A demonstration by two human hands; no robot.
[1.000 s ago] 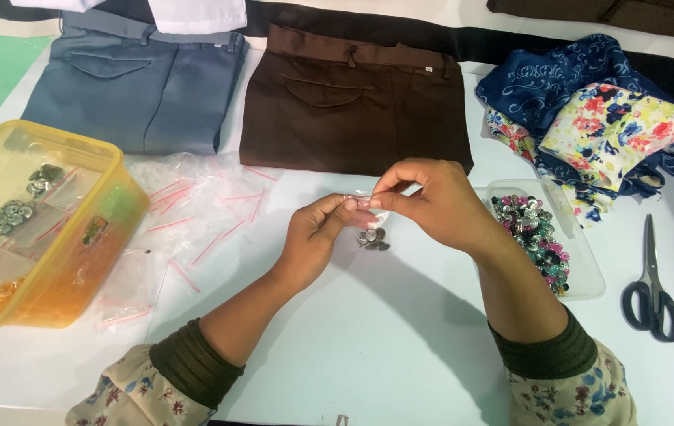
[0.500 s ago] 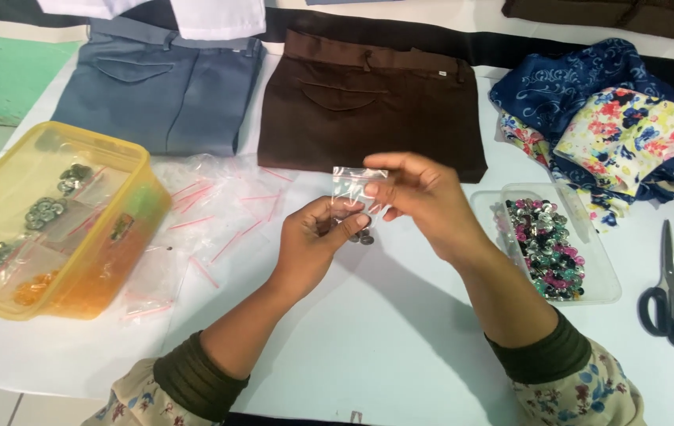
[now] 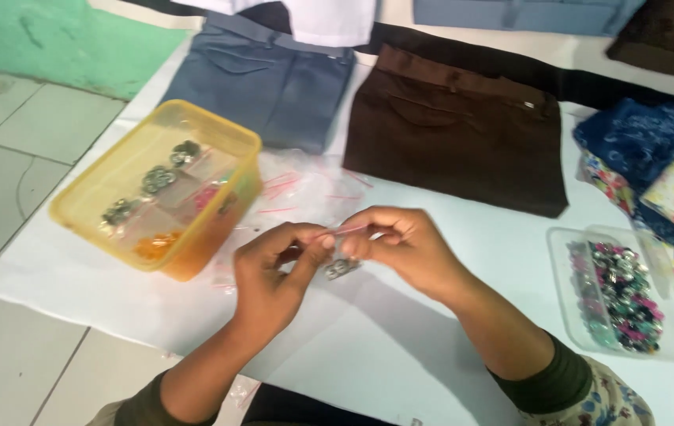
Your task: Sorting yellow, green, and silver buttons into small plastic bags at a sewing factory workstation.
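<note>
1. Head view, the only one there is: both hands meet over the middle of the white cloth [image 3: 400, 355] spread on the tiled floor. The left hand [image 3: 274, 272] and right hand [image 3: 404, 244] are each pinched shut on the same small clear zip bag [image 3: 342, 251], thumb and forefinger closed on its red-striped top edge.
2. The bag's top edge runs pretty much left-to-right between the two pinches, and the rest hangs down below the fingertips with some small metal bits sitting at the bottom. So its weight is under the fingers, not beside them. Neither hand is nearer; they're fingertip to fingertip.
3. Toward the cloth's left edge sits a yellow plastic tub [image 3: 159, 189] with more filled bags inside, and loose empty bags [image 3: 305, 189] lie between it and the hands.
4. By the right edge there's a clear tray of shiny studs [image 3: 625, 296]. Folded brown trousers [image 3: 463, 130] and blue-grey trousers [image 3: 274, 83] lie along the far edge.
</note>
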